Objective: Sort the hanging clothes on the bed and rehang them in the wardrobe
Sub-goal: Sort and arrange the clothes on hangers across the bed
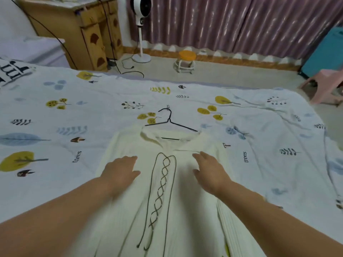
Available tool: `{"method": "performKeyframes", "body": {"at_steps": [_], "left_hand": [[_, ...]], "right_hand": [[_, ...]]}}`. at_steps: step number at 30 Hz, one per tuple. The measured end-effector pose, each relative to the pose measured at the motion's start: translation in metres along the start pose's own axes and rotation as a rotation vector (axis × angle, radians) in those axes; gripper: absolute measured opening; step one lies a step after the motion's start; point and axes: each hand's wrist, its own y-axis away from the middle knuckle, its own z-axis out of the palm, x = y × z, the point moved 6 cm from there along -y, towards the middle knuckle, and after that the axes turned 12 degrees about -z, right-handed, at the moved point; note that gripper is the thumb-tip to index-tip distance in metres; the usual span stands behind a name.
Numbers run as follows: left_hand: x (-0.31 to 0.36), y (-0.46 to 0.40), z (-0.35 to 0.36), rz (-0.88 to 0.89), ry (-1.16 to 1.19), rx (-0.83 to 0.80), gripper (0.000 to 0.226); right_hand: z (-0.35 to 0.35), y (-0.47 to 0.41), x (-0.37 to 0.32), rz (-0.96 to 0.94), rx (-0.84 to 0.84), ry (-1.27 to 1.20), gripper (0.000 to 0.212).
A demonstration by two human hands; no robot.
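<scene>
Two bare forearms reach in from the bottom corners and end in hands laid flat on a cream top (187, 201) spread out on the bed. The left hand (120, 171) rests palm down on the cloth just left of the lacing, fingers straight and close together, thumb out toward the middle; it holds nothing. The right hand (209, 173) lies the same way on the other side — fingers straight, thumb turned inward, nothing gripped.

Between the hands runs a dark cord (163, 175), criss-crossed down the front of the top, with its two loose ends trailing near the lower edge. The top lies face up, its hem toward the viewer and its collar away. A ribbed fold of the same cloth shows at the lower right.

A black wire hanger (171, 123) sits in the neck of the top: its shoulders go under the collar, its lower bar shows inside the neck opening, and its hook lies flat on the sheet beyond.

The sheet (74, 112) is pale, printed with yellow trees, blue leaves and small dark sprigs, and covers the whole bed.

Past the far edge of the bed is the floor, with a small orange-topped stool (186, 60) and a white stand fan (141, 30) whose cable loops across the floor. A wooden cabinet (87, 34) stands at the left — a purple striped curtain (232, 21) hangs behind, and a pink stool (323, 86) sits at the far right.
</scene>
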Motion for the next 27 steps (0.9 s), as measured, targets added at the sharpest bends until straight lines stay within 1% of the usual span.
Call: {"method": "performKeyframes", "body": {"at_steps": [2,5,9,11,14,19,23,27], "left_hand": [[0.001,0.02,0.015,0.057,-0.094,-0.058,0.051],[-0.004,0.048,0.015,0.086,-0.114,-0.142,0.045],[-0.012,0.093,-0.005,0.111,-0.171,-0.297,0.045],[-0.016,0.117,-0.018,0.112,-0.188,-0.346,0.048],[-0.022,0.155,-0.051,0.11,-0.17,-0.343,0.049],[-0.046,0.226,-0.105,0.082,-0.123,-0.287,0.049],[-0.079,0.287,-0.138,0.026,-0.072,-0.237,0.046],[-0.114,0.35,-0.151,-0.038,-0.029,-0.221,0.046]], "right_hand": [[0.008,0.018,-0.016,-0.062,-0.038,0.106,0.045],[0.004,0.042,-0.041,-0.142,-0.083,0.22,0.033],[-0.023,0.072,-0.073,-0.208,-0.166,0.312,0.032],[-0.041,0.088,-0.091,-0.236,-0.179,0.33,0.032],[-0.07,0.113,-0.12,-0.266,-0.177,0.327,0.031],[-0.115,0.162,-0.17,-0.305,-0.186,0.295,0.031],[-0.135,0.204,-0.213,-0.352,-0.202,0.266,0.029],[-0.145,0.242,-0.259,-0.434,-0.211,0.242,0.029]]}}
